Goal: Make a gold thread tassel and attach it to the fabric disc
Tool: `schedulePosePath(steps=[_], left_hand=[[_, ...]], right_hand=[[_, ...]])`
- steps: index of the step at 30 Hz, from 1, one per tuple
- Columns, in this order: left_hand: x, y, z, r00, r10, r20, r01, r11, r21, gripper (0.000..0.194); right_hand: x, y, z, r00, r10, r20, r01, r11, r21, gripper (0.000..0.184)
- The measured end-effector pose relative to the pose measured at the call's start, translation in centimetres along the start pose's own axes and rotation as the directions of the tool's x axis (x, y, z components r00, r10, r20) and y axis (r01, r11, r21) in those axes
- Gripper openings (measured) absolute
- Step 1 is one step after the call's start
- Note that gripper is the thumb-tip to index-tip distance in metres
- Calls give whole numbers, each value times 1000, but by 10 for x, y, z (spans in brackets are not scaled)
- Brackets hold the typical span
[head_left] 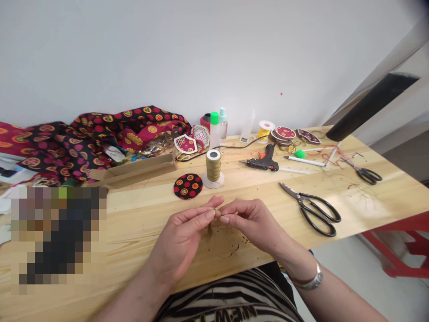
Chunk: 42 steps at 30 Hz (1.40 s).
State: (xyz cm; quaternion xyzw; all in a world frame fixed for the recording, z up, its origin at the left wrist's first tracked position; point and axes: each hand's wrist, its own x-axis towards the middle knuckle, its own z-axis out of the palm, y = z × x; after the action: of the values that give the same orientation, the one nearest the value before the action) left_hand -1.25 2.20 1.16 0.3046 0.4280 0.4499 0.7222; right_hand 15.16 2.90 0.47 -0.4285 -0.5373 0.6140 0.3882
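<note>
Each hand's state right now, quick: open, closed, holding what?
Left hand: closed, pinching a small gold-brown strand.
Right hand: closed at its top, hold unclear.

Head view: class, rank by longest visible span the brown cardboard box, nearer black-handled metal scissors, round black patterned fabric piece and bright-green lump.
Largest to smallest:
1. Brown cardboard box
2. Nearer black-handled metal scissors
3. Round black patterned fabric piece
4. Bright-green lump

The held strand (pixel 210 230) is golden-brown, the thread spool (pixel 213 169) olive-gold. The round fabric piece (pixel 188 186) is black with red dots and yellow medallions; the glue gun (pixel 268 158) black, its trigger (pixel 261 154) orange.
</note>
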Motion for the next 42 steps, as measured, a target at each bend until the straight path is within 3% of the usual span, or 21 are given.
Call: schedulePosePath(steps=[7, 12, 16, 20, 23, 29, 42], left_hand=[[2, 7, 3, 995, -34, -90, 22, 992, -128, 7], [6, 12, 6, 993, -62, -96, 44, 983, -176, 13], [8, 13, 7, 993, -65, -102, 39, 970, -240, 13], [8, 15, 9, 973, -163, -161, 110, 950, -291, 13], [7, 17, 10, 956, -217, -197, 150, 940, -306, 15], [9, 13, 5, 959, -260, -113, 216, 929, -301, 15], [10, 16, 10, 952, -243, -188, 172, 928, -332, 18]], right_hand=[[1, 7, 9, 997, 7, 82, -16, 994, 112, 27], [7, 16, 14, 996, 50, 80, -71, 952, 297, 34], [10, 15, 21, 988, 104, 115, -151, 823, 548, 32], [10, 14, 27, 967, 169, 192, -256, 678, 689, 31], [9, 18, 31, 958, 189, 217, -288, 626, 725, 28], [6, 22, 36, 948, 194, 253, -319, 599, 734, 24], [3, 25, 39, 934, 246, 258, -356, 601, 715, 30]])
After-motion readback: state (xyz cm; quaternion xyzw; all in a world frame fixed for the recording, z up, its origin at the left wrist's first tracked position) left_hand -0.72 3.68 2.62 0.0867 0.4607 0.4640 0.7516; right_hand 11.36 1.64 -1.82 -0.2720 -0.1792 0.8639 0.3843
